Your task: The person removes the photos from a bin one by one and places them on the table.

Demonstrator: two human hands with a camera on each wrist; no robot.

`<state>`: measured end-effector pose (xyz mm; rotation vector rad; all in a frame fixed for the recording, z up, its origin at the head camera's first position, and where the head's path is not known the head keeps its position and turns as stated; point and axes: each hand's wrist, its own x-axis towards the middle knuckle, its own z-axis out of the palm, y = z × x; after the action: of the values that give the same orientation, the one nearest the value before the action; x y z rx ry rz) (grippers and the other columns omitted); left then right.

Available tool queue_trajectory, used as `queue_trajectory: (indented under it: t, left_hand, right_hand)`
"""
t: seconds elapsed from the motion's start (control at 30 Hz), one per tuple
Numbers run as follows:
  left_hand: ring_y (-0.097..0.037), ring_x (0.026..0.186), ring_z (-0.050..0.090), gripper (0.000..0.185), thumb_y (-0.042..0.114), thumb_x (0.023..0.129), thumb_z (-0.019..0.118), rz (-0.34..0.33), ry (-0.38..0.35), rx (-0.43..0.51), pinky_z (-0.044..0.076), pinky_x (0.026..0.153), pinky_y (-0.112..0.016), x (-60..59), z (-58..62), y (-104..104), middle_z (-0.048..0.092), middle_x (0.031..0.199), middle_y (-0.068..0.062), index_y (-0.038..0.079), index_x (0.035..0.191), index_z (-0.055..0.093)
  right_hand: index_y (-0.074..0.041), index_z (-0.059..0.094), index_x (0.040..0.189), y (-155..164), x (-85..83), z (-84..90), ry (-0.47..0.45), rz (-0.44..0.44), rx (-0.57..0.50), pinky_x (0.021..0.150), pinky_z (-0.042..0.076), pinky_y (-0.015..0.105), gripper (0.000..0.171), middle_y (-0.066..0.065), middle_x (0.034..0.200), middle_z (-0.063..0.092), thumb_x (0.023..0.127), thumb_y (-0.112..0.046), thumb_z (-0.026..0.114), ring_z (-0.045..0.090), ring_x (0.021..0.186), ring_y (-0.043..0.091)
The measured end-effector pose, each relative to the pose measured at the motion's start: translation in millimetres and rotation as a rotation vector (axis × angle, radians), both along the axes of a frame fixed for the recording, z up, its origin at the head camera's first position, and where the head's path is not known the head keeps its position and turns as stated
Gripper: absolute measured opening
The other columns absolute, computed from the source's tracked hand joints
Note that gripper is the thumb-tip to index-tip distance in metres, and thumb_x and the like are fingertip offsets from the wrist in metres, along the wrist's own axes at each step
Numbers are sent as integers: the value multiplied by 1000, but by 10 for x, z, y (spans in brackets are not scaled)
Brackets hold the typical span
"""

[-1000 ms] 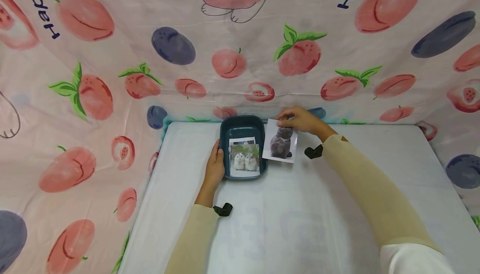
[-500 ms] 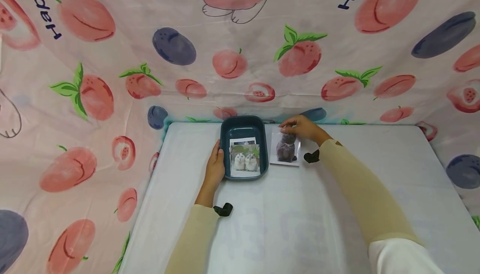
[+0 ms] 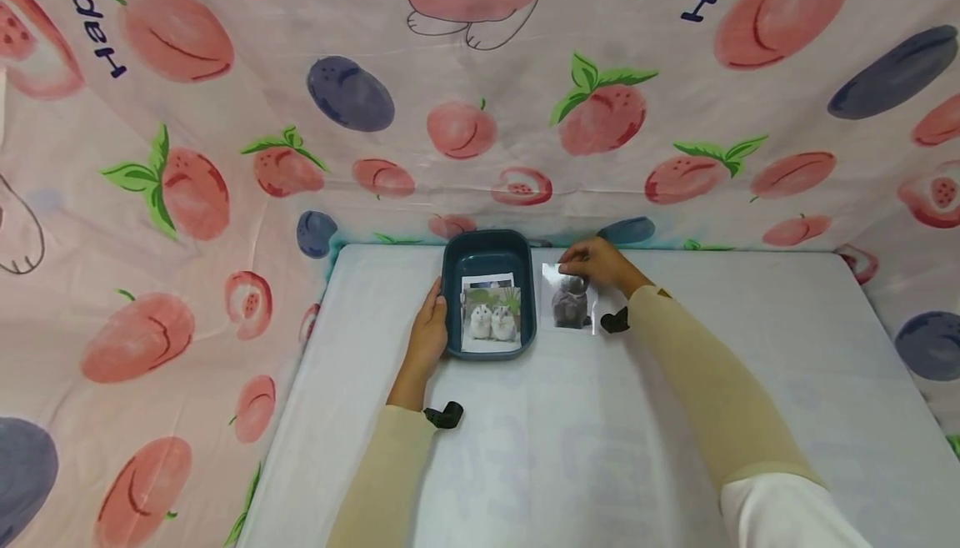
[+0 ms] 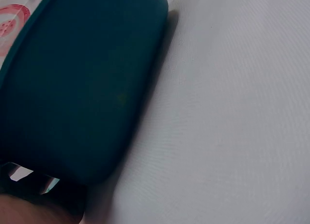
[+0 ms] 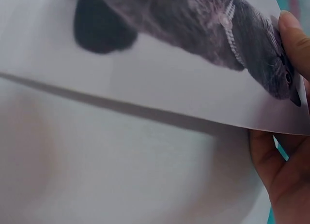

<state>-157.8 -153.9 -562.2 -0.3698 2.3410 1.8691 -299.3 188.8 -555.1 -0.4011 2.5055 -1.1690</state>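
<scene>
— Hands check: your right hand [image 3: 596,263] pinches the cat photo [image 3: 568,304] by its top edge, just right of the teal tray [image 3: 487,249]; your left hand [image 3: 429,333] lies relaxed against the tray's left wall.

— Lower it flat onto the table [image 3: 600,431], slowly.

— It sits lower and flatter than a second ago.

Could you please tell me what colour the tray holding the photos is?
The tray is dark teal, clearest in the head view.

Grey-cat photo [image 3: 569,304] lies beside teal tray [image 3: 487,249].
</scene>
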Motion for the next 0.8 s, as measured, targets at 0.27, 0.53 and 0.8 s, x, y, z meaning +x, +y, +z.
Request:
queue_trajectory:
  t: [0.27,0.53,0.8]
  left_hand:
    - [-22,159,15,51,39,112,33,-12,-11,20,15,129,-49,-35,7,-9,24,170,5,33,163,27]
    - [-21,159,12,52,40,112,33,-29,-19,56,13,129,-47,-50,23,-28,22,170,6,33,163,26]
    - [-21,159,12,52,41,112,33,-33,-7,62,13,129,-48,-50,-1,-30,22,170,6,32,163,25]
  right_hand:
    - [-8,78,108,-34,35,-15,35,-32,24,83,52,36,26,8,100,75,95,-30,75,64,93,23]
    - [-9,80,103,-84,60,-22,55,-74,73,85,51,36,22,9,100,75,94,-29,76,63,94,24]
    - [-12,80,103,-83,54,-97,95,-89,137,85,52,40,25,7,99,74,92,-34,77,62,93,24]
